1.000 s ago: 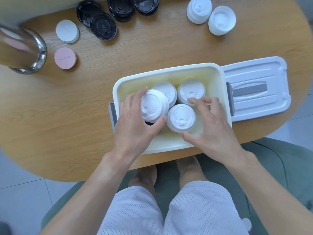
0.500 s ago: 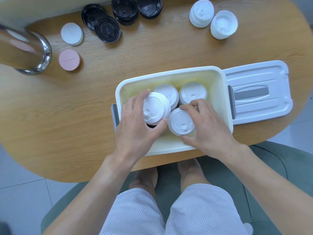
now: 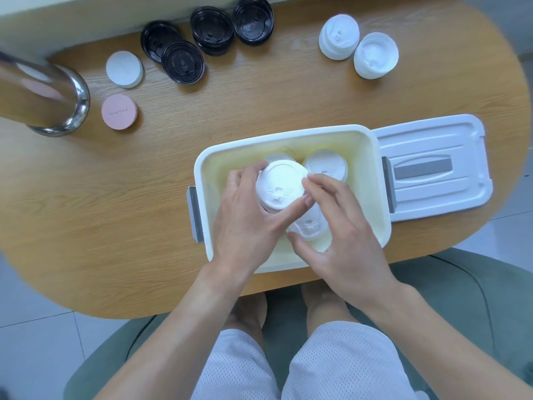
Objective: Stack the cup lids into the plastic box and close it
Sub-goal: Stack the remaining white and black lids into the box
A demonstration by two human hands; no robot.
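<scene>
An open white plastic box (image 3: 372, 180) sits near the table's front edge, its lid (image 3: 432, 168) lying flat to the right. My left hand (image 3: 248, 220) grips a stack of white cup lids (image 3: 279, 186) raised over the box's left half. My right hand (image 3: 337, 226) curls its fingers round a second white lid stack (image 3: 308, 226) inside the box, fingertips touching the raised stack. Two more white stacks stand at the back of the box, one (image 3: 326, 166) in plain view, the other mostly hidden.
Several black lids (image 3: 184, 62) lie at the table's back, two white lid stacks (image 3: 357, 44) at the back right. A white disc (image 3: 124, 67) and a pink disc (image 3: 118, 111) lie back left beside a steel-rimmed container (image 3: 54, 102). A green seat is below.
My left hand has lifted its lid stack higher and shifted it right. My right hand has closed further over the front stack, and its fingertips now meet the raised stack.
</scene>
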